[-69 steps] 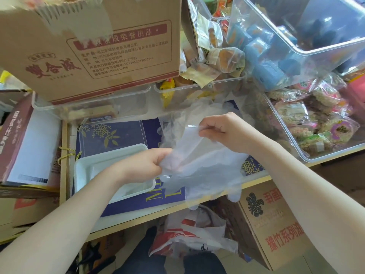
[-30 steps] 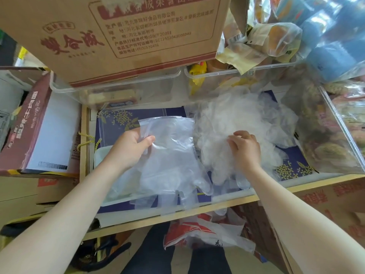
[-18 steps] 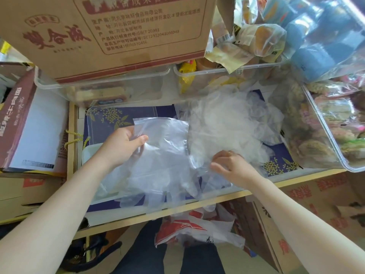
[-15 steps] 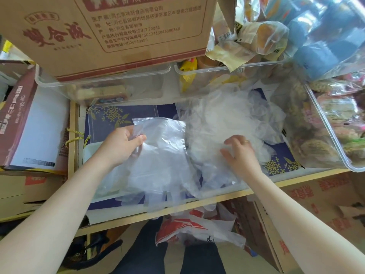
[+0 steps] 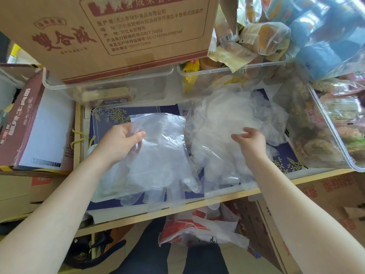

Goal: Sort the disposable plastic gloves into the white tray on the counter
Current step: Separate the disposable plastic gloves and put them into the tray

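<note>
My left hand (image 5: 120, 143) pinches the cuff of a flat stack of clear plastic gloves (image 5: 160, 155). The stack hangs over the white tray (image 5: 102, 196), hiding most of it; its fingers droop past the counter's front edge. A loose heap of crumpled clear gloves (image 5: 227, 119) lies to the right on the dark blue mat. My right hand (image 5: 249, 142) sits on this heap, fingertips pinching a glove at its top.
A large cardboard box (image 5: 118, 30) overhangs the back. Clear bins of packaged snacks (image 5: 331, 131) crowd the right and rear. A maroon box (image 5: 21, 119) stands left. The wooden counter edge (image 5: 177, 209) runs in front, with a red-white plastic bag (image 5: 197, 230) below.
My right hand rose from the front of the heap to its top and now pinches a glove. My left hand keeps the stack over the tray, barely moved.
</note>
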The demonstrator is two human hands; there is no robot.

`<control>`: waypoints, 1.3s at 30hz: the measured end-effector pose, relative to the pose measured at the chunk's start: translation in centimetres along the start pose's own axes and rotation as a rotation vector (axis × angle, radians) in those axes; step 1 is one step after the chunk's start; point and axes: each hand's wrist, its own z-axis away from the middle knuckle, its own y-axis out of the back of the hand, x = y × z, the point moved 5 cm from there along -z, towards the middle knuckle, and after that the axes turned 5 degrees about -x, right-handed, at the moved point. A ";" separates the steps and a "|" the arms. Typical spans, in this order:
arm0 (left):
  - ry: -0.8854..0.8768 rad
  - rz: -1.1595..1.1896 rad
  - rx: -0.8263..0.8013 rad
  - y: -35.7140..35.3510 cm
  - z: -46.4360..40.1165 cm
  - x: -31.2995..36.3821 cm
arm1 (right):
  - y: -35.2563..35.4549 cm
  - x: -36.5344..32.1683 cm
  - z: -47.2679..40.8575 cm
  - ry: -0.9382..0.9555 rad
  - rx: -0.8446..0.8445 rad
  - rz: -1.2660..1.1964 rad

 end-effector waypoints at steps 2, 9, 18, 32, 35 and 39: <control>-0.020 0.022 0.006 0.2 0.0 0.6 | 0.7 -1.9 1.3 0.085 -0.215 -0.124; -0.109 0.077 0.013 0.0 -0.5 3.6 | 4.1 -9.2 8.9 0.401 -1.048 -0.058; -0.405 0.382 -0.372 -3.7 2.8 10.3 | 3.3 -11.7 10.1 0.371 -0.610 -0.183; -0.361 0.553 -0.498 -6.4 3.8 9.9 | 2.8 -10.9 10.5 0.424 -0.276 -0.349; -0.298 0.630 -0.523 -7.2 3.9 9.5 | 2.8 -10.5 10.3 0.372 -0.173 -0.389; -0.172 0.749 -0.585 -7.4 3.5 8.7 | 2.7 -10.2 10.0 0.391 -0.094 -0.311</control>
